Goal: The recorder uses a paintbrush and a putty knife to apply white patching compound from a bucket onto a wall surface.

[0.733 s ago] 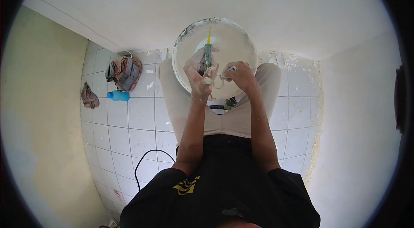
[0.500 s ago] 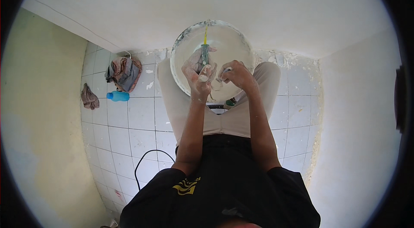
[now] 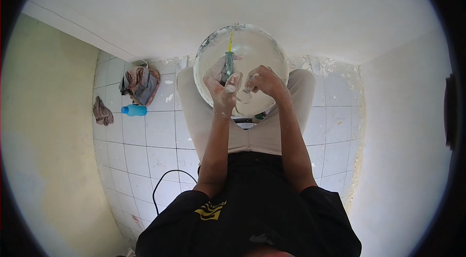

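My left hand [image 3: 222, 82], smeared with white, is closed around the grey-green handle of a tool [image 3: 229, 64] with a thin yellow shaft pointing away from me. Both hands are above a round tub [image 3: 208, 37] filled with off-white paste [image 3: 257, 48]. My right hand [image 3: 265, 81] hovers just right of the left one, apart from it, its fingers curled in. A small whitish bit shows by its fingertips; what it is, I cannot make out. Smears cover the tub's far rim.
The tub sits between my legs, close to a white wall [image 3: 310, 9]. On the tiled floor [image 3: 160, 126] to the left lie a cloth bundle [image 3: 141, 84], a brown rag [image 3: 102, 112] and a blue bottle [image 3: 134, 110]. A black cable [image 3: 158, 186] curves at my left side.
The view has shifted slightly. My right hand's fingers are a little more tucked in. The left hand keeps its hold on the tool.
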`<move>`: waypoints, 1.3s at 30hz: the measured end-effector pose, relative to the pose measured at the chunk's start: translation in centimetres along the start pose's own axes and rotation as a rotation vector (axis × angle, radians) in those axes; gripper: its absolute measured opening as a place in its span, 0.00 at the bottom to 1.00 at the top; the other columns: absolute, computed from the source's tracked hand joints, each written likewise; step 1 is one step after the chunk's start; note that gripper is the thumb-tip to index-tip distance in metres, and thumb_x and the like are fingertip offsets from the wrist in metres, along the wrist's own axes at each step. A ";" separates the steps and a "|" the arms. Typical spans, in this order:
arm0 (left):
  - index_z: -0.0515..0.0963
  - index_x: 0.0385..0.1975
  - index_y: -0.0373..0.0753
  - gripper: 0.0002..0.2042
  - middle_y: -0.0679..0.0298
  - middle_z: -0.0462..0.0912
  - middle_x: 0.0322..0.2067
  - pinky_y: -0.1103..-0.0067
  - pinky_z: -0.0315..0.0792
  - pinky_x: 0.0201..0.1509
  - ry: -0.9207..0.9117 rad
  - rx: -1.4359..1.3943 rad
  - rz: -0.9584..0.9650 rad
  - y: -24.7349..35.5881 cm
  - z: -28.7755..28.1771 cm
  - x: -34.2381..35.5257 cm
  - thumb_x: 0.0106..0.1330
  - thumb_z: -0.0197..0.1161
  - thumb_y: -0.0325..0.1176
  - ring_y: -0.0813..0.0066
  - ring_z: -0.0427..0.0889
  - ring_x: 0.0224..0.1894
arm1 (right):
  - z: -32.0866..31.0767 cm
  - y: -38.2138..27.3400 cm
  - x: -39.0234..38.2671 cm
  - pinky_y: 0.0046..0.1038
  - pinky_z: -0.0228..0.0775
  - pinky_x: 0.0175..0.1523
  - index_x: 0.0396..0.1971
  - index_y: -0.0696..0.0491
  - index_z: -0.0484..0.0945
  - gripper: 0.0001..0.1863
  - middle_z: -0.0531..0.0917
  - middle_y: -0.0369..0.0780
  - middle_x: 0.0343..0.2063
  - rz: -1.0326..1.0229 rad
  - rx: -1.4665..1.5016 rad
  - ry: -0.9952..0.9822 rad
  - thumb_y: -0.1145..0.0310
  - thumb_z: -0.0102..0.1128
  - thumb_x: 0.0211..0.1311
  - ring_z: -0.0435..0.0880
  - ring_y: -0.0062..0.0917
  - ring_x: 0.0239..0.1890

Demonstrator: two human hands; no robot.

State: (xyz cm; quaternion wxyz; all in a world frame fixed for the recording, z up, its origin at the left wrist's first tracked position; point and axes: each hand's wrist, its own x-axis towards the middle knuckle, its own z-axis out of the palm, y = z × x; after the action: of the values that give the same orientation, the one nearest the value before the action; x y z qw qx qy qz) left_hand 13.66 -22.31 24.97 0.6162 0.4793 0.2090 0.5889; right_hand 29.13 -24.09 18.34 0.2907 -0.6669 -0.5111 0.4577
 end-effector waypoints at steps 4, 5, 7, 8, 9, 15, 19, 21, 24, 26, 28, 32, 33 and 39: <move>0.74 0.38 0.27 0.19 0.75 0.63 0.18 0.88 0.50 0.20 0.012 0.046 -0.069 -0.1 -0.3 0.1 0.51 0.62 0.36 0.89 0.59 0.19 | 0.0 -0.7 -0.1 0.30 0.73 0.32 0.21 0.64 0.79 0.12 0.80 0.48 0.19 -0.009 -0.013 -0.002 0.70 0.54 0.42 0.80 0.31 0.21; 0.74 0.38 0.28 0.19 0.75 0.63 0.17 0.88 0.50 0.20 0.023 0.064 -0.097 -0.2 -0.5 0.0 0.51 0.62 0.36 0.89 0.59 0.19 | 0.1 -0.9 -0.1 0.30 0.73 0.32 0.21 0.64 0.79 0.11 0.80 0.48 0.19 0.020 -0.004 0.023 0.70 0.54 0.41 0.81 0.31 0.22; 0.74 0.37 0.28 0.19 0.75 0.63 0.17 0.88 0.50 0.21 0.017 0.079 -0.073 -0.4 -0.6 0.1 0.51 0.62 0.37 0.89 0.59 0.19 | 0.2 -1.2 -0.1 0.31 0.73 0.33 0.20 0.63 0.79 0.11 0.80 0.48 0.19 0.049 0.006 0.049 0.70 0.54 0.41 0.81 0.31 0.22; 0.74 0.37 0.28 0.19 0.75 0.63 0.17 0.87 0.50 0.21 0.011 0.097 -0.062 -0.5 -0.7 0.2 0.51 0.62 0.38 0.88 0.59 0.20 | 0.2 -1.3 -0.1 0.31 0.73 0.33 0.19 0.63 0.80 0.11 0.80 0.48 0.19 0.022 -0.008 0.027 0.71 0.54 0.40 0.81 0.31 0.23; 0.74 0.37 0.28 0.19 0.75 0.63 0.17 0.87 0.50 0.21 0.010 0.098 -0.057 -0.7 -0.7 0.2 0.51 0.62 0.38 0.88 0.59 0.20 | 0.2 -1.4 -0.2 0.31 0.73 0.33 0.19 0.63 0.80 0.10 0.80 0.48 0.19 0.002 -0.028 0.019 0.71 0.53 0.40 0.81 0.31 0.23; 0.74 0.36 0.28 0.19 0.75 0.63 0.18 0.87 0.50 0.21 -0.017 0.128 -0.035 -0.7 -0.7 0.2 0.52 0.62 0.39 0.88 0.59 0.19 | -0.2 -1.7 -0.7 0.30 0.74 0.34 0.19 0.62 0.80 0.10 0.80 0.47 0.20 -0.003 -0.054 -0.030 0.73 0.52 0.40 0.81 0.31 0.23; 0.75 0.36 0.29 0.19 0.75 0.62 0.18 0.86 0.50 0.21 -0.003 0.139 -0.040 -0.8 -0.3 0.1 0.52 0.62 0.40 0.87 0.58 0.19 | -0.4 -1.8 -0.8 0.30 0.74 0.34 0.20 0.62 0.81 0.10 0.81 0.47 0.22 0.015 -0.019 -0.074 0.72 0.53 0.40 0.81 0.31 0.24; 0.75 0.36 0.29 0.19 0.75 0.62 0.17 0.86 0.50 0.21 0.013 0.132 -0.043 -0.9 -0.3 -0.1 0.52 0.63 0.41 0.87 0.58 0.19 | -0.4 -1.6 -0.9 0.31 0.74 0.36 0.20 0.59 0.82 0.09 0.81 0.46 0.23 -0.004 -0.037 -0.079 0.71 0.55 0.39 0.81 0.32 0.26; 0.75 0.35 0.30 0.19 0.75 0.62 0.17 0.86 0.50 0.21 0.001 0.176 -0.002 -0.9 -0.4 -0.8 0.53 0.63 0.42 0.87 0.58 0.19 | -0.2 -1.1 -1.4 0.32 0.72 0.42 0.22 0.55 0.82 0.09 0.80 0.46 0.26 -0.085 -0.121 -0.049 0.69 0.58 0.38 0.80 0.35 0.33; 0.76 0.36 0.29 0.24 0.75 0.63 0.17 0.86 0.51 0.21 -0.018 0.231 -0.015 -0.6 -0.6 -1.7 0.52 0.64 0.49 0.88 0.60 0.18 | -0.2 -0.8 -2.0 0.32 0.70 0.45 0.23 0.54 0.81 0.09 0.80 0.46 0.26 -0.136 -0.178 -0.021 0.69 0.59 0.38 0.79 0.35 0.36; 0.76 0.36 0.29 0.28 0.75 0.63 0.16 0.86 0.51 0.21 -0.034 0.253 0.024 -0.4 -0.6 -2.3 0.51 0.64 0.53 0.88 0.60 0.18 | -0.1 -0.5 -2.7 0.32 0.69 0.47 0.25 0.53 0.81 0.09 0.80 0.46 0.27 -0.186 -0.238 0.012 0.69 0.61 0.38 0.78 0.36 0.39; 0.76 0.37 0.28 0.36 0.75 0.64 0.16 0.87 0.51 0.20 -0.030 0.278 0.057 -0.3 -0.2 -2.6 0.46 0.64 0.62 0.89 0.61 0.18 | -0.5 -0.5 -3.6 0.32 0.68 0.49 0.29 0.54 0.79 0.12 0.80 0.45 0.28 -0.210 -0.263 0.117 0.72 0.64 0.39 0.77 0.36 0.41; 0.76 0.37 0.28 0.36 0.75 0.64 0.16 0.87 0.51 0.20 -0.029 0.277 0.057 -0.4 -0.1 -2.7 0.46 0.64 0.62 0.89 0.61 0.18 | -0.7 -0.6 -3.7 0.32 0.69 0.48 0.30 0.54 0.79 0.12 0.80 0.45 0.27 -0.225 -0.236 0.138 0.74 0.64 0.39 0.77 0.36 0.40; 0.75 0.37 0.28 0.30 0.75 0.64 0.16 0.88 0.52 0.20 0.033 0.268 0.036 -1.6 0.0 -1.9 0.52 0.63 0.55 0.89 0.60 0.17 | -1.2 -1.2 -2.9 0.24 0.75 0.29 0.25 0.62 0.77 0.05 0.81 0.42 0.20 -0.085 0.184 0.347 0.76 0.62 0.50 0.83 0.24 0.23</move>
State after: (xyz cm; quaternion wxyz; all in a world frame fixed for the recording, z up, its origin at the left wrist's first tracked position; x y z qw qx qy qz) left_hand 14.05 -23.85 23.08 0.5324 0.5513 0.2874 0.5745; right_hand 29.53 -26.35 20.81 0.4534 -0.6841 -0.4371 0.3681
